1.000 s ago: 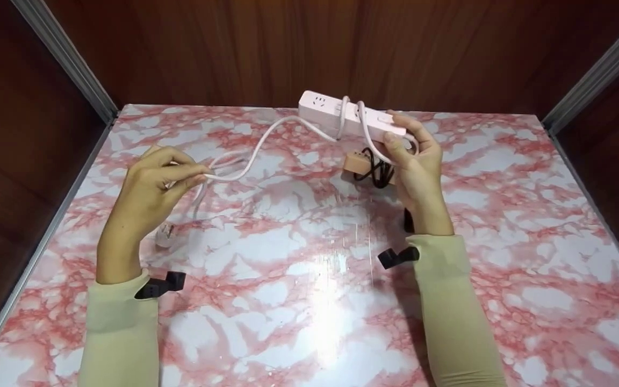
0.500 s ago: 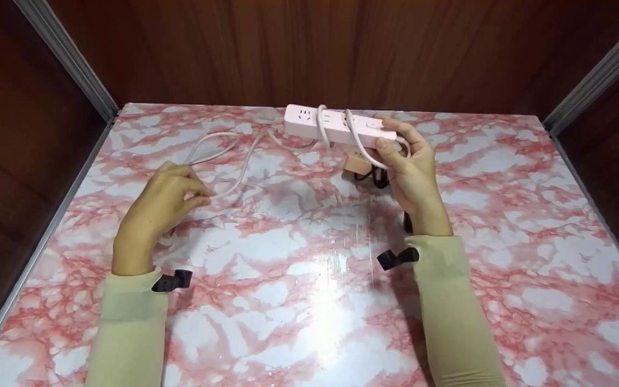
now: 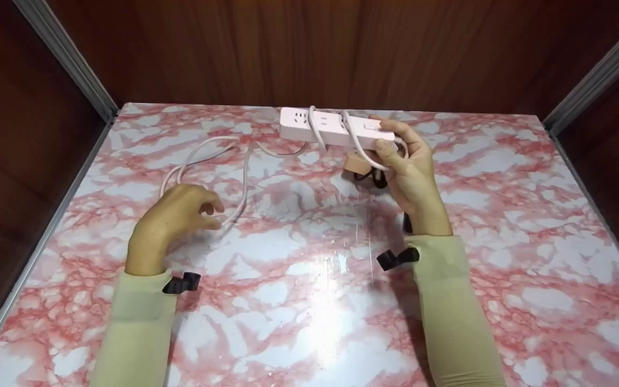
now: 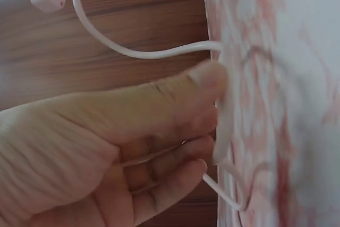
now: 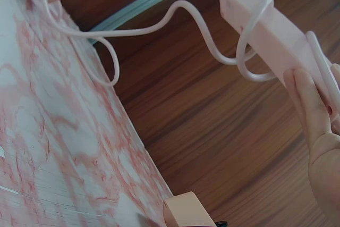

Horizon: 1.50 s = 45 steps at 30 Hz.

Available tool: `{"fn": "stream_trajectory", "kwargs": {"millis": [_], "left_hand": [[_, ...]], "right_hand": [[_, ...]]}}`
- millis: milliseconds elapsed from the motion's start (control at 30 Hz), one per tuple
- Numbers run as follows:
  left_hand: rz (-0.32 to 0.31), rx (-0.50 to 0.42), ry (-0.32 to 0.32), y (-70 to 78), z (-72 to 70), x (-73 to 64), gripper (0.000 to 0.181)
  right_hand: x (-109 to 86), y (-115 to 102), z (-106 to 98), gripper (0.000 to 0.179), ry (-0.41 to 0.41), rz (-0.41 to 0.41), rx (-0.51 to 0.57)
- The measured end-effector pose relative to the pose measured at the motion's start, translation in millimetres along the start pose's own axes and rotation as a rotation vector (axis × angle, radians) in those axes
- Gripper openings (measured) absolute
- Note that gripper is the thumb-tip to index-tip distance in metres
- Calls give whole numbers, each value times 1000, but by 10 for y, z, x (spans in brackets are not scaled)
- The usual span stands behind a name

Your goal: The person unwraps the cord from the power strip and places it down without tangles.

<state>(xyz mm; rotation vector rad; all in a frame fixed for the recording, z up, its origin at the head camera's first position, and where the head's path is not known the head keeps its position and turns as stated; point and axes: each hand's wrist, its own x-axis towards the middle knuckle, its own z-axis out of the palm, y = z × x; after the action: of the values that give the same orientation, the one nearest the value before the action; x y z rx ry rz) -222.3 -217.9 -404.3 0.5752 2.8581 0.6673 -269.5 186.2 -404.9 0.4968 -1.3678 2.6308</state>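
In the head view my right hand (image 3: 411, 166) grips one end of a pale pink power strip (image 3: 296, 126), raised over the back of the table. Its thumb lies on the near side and its fingers on the far side. The strip's white cord (image 3: 245, 180) wraps around the body, then runs left in slack loops. At the left, my left hand (image 3: 180, 215) is low over the table, thumb and forefinger parted and loosely bent. The left wrist view has the cord (image 4: 141, 54) passing right at the thumb tip. The plug is hidden.
Below the strip lies an orange-beige power strip (image 3: 357, 163) with a black cord (image 3: 379, 178), partly covered by my right hand. The marbled red and white table (image 3: 299, 258) ends against a dark wood panel (image 3: 309, 54), with wood walls at both sides.
My left hand has moved right and toward me, its pinch on the cord loosened. The cord has dropped into wider loops. The strip has shifted slightly left and lower in my right hand.
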Motion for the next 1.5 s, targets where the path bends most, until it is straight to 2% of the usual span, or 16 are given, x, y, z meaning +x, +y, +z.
{"fn": "stream_trajectory", "kwargs": {"millis": [100, 267, 333, 400, 467, 567, 667, 800, 967, 1133, 1233, 1500], "left_hand": [[38, -16, 111, 54, 2, 14, 26], [152, -1, 433, 206, 48, 85, 31], [185, 14, 543, 291, 78, 122, 36], [209, 24, 623, 374, 114, 161, 41], [227, 17, 671, 451, 155, 194, 44], [253, 2, 684, 535, 217, 234, 46], [268, 13, 655, 579, 271, 254, 48], [292, 37, 621, 586, 317, 265, 44], [320, 43, 605, 592, 337, 279, 31], [309, 41, 569, 611, 344, 271, 35], [318, 36, 583, 613, 344, 278, 33], [362, 9, 662, 605, 330, 291, 9]], "right_hand": [[3, 4, 6, 29, -9, 4, 9], [-6, 6, 25, 24, -13, 8, 16], [-11, 7, 30, 22, -7, 12, 22], [-15, 9, 32, 22, -1, 17, 27], [-17, 10, 35, 22, -1, 21, 26], [-20, 18, 37, 24, -8, 26, 25], [-18, 32, 37, 28, -26, 33, 11], [-11, 58, 39, 33, -48, 47, -7], [-19, 58, 52, 28, -40, 57, 3], [-26, 53, 70, 27, -41, 57, 4], [-25, 59, 78, 30, -53, 53, -5], [-26, 72, 101, 32, -55, 54, -17]]}}
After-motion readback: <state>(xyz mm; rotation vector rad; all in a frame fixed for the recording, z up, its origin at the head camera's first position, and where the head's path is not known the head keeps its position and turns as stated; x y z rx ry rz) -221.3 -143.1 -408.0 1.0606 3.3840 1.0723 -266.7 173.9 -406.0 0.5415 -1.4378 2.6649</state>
